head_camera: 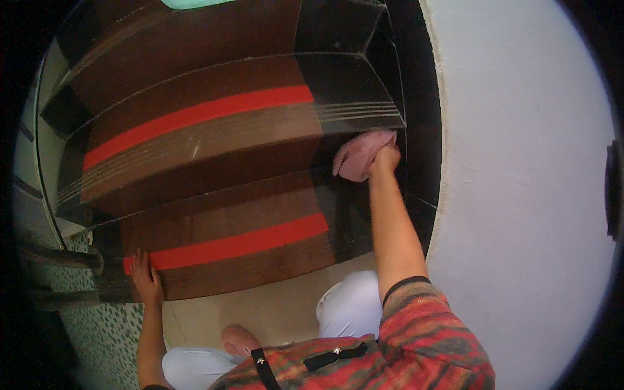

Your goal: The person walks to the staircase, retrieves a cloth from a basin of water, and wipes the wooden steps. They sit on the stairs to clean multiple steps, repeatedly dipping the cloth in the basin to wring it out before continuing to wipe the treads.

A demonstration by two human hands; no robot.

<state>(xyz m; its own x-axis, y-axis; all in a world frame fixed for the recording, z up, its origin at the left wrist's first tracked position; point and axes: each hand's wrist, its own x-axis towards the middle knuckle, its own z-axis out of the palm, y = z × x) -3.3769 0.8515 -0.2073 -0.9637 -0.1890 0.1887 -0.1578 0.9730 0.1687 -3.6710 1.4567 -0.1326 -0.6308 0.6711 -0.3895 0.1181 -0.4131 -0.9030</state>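
My right hand (389, 157) is closed on a pink cloth (358, 157). The cloth is at the riser's right end, below the nosing of the second step (209, 141) and close to the dark side tiles. Part of this hand is hidden by the cloth. My left hand (145, 279) lies with fingers stretched over the front edge of the lowest step (234, 273), at the left end of its red strip (243, 243). It holds nothing.
A second red strip (204, 119) runs along the step above. On the right rises a white wall (516, 195), edged by dark tiles (423, 146). A railing post (73, 258) stands at left. Part of a mint-green object (195, 4) shows at the top. Beige floor (282, 302) lies below.
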